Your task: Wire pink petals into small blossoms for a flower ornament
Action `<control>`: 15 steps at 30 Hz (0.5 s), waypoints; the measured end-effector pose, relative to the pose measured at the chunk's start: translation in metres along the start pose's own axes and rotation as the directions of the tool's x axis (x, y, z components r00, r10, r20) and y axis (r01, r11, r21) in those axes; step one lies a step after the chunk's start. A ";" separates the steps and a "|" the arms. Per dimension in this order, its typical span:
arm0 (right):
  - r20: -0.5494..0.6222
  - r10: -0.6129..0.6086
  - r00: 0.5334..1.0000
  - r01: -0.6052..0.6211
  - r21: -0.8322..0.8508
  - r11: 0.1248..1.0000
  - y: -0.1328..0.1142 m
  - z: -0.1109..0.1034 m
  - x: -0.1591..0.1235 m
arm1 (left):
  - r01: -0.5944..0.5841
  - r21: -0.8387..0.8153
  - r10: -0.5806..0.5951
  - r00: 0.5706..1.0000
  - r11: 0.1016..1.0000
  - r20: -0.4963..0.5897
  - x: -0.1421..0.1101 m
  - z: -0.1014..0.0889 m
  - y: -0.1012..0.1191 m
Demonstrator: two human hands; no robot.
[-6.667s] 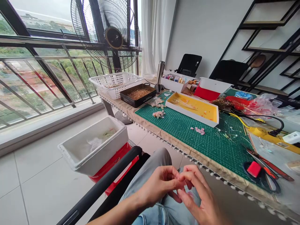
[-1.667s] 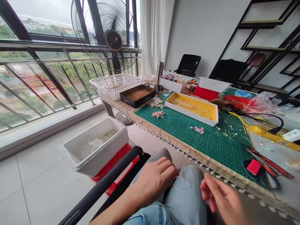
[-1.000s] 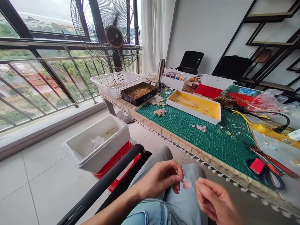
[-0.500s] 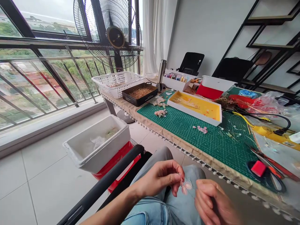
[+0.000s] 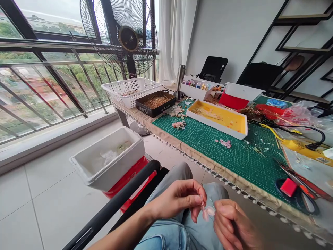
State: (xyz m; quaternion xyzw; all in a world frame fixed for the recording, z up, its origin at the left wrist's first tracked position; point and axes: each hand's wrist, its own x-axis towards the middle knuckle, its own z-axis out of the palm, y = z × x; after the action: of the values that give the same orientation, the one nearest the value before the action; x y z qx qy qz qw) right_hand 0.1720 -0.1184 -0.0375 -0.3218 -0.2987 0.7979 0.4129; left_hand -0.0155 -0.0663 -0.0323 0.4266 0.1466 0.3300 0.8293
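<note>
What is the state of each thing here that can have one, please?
left hand: closed, holding pink petals
pink petals: held, hanging down
right hand: curled shut; contents unclear
black tray: open, holding brown strands
yellow-floored tray: open, holding loose bits
flask: upright
bin: open, scraps inside
white basket: open, bits inside
fan: upright; whether running, unclear

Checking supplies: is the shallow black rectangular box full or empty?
Partly full: inside the black box, thin golden-brown strands lie below the rim.

- Upper left: black-framed window [image 5: 56,17] letting in daylight, metal railing [image 5: 78,59]
- Upper centre: white curtain [image 5: 173,38] beside pale grey wall [image 5: 223,27]
- Upper right: black office chair [image 5: 213,67], open-framed shelving [image 5: 303,21]
- Lower left: pale floor tiles [image 5: 15,194]
</note>
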 end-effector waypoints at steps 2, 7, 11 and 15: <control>-0.030 -0.006 1.000 0.006 0.010 1.000 0.000 0.002 0.000 | 0.017 -0.025 -0.017 1.000 1.000 0.001 0.000 0.000 0.000; 0.019 -0.002 1.000 0.001 0.053 0.999 -0.001 0.002 -0.001 | 0.046 -0.069 -0.042 0.998 0.997 0.051 0.002 -0.001 -0.002; 0.017 0.010 1.000 -0.011 0.040 0.999 -0.001 0.002 -0.001 | 0.054 -0.092 -0.046 0.995 0.994 0.083 0.003 -0.003 -0.004; 0.025 0.019 1.000 -0.019 0.032 0.999 -0.002 0.004 -0.002 | 0.048 -0.109 -0.038 0.995 0.993 0.090 0.004 -0.005 -0.007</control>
State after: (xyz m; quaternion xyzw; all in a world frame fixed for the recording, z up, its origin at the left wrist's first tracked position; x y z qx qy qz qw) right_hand 0.1707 -0.1203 -0.0329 -0.3081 -0.2876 0.8104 0.4069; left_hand -0.0124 -0.0632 -0.0409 0.3905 0.1008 0.3006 0.8643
